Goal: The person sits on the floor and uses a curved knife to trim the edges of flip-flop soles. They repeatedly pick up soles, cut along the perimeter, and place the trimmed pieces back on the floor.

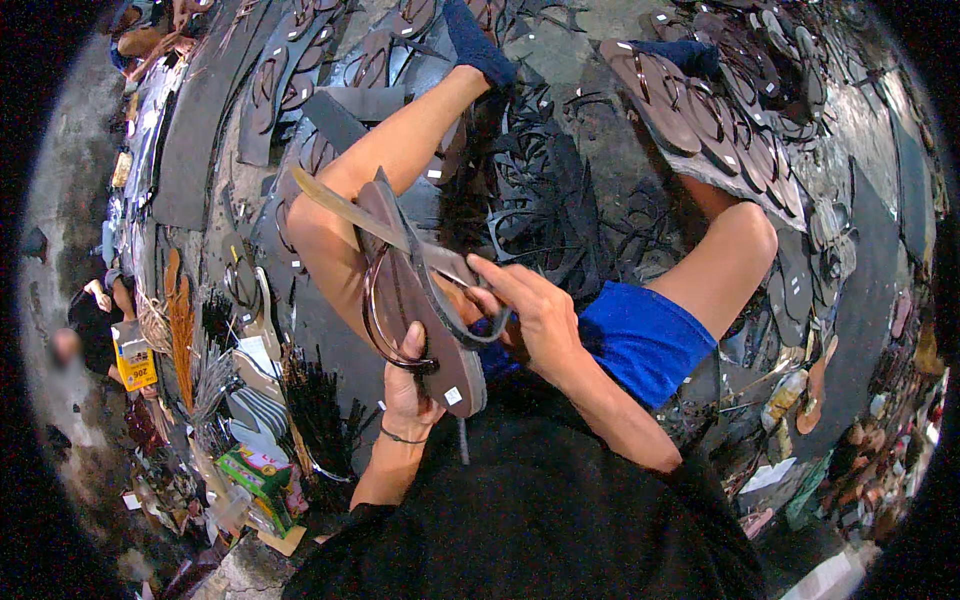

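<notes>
Brown sandal (420, 310) gripped at near end by left hand (408, 385), fingers clamped – dark strap (470, 325) pinched by right hand (535, 315) – over lap.

At the centre, the sandal sole (415, 300) sat in the left hand (408, 385), whose grip came from six o'clock, with the right hand (535, 315) touching its strap (455, 320) at three o'clock. A flat tool (340, 208) lay across the sole toward ten o'clock. A row of finished sandals (715, 125) lay on the floor at one o'clock, loose straps (545, 200) at twelve, boxes (255, 475) at eight.
</notes>
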Demonstrator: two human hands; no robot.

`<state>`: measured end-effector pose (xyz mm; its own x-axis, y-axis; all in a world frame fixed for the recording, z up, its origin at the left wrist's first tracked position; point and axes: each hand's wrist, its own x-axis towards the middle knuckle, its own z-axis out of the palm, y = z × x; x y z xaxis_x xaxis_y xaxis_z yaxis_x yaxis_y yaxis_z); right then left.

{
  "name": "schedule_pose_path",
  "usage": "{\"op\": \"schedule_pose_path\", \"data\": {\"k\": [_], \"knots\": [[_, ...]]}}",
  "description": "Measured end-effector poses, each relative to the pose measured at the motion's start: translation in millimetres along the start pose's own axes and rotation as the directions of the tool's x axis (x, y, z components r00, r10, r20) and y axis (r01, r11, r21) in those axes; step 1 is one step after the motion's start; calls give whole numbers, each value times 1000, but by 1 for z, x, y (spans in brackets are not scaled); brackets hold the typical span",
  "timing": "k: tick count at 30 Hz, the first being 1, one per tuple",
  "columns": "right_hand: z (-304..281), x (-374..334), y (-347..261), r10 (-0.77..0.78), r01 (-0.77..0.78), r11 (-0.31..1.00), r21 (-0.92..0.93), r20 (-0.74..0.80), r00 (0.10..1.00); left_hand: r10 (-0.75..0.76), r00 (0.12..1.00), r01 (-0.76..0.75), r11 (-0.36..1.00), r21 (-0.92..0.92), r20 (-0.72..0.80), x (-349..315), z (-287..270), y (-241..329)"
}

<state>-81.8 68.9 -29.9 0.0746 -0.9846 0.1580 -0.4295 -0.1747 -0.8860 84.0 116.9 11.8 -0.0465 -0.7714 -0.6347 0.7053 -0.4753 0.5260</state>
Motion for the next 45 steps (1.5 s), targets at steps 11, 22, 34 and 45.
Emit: {"op": "schedule_pose_path", "data": {"k": [11,22,34,45], "knots": [[8,107,22,194,-174,973,153,-133,972,-9,995,-29,930,367,100,-14,-8,-8],[-82,63,-23,418,-380,646,663,109,902,-57,837,-219,876,429,544,58,59,43],[-77,-17,16,152,-160,987,-23,-207,967,246,954,-297,849,436,171,36,74,96],[-91,-73,-10,49,-37,996,-83,156,987,153,985,-171,817,551,80,16,46,86]]}}
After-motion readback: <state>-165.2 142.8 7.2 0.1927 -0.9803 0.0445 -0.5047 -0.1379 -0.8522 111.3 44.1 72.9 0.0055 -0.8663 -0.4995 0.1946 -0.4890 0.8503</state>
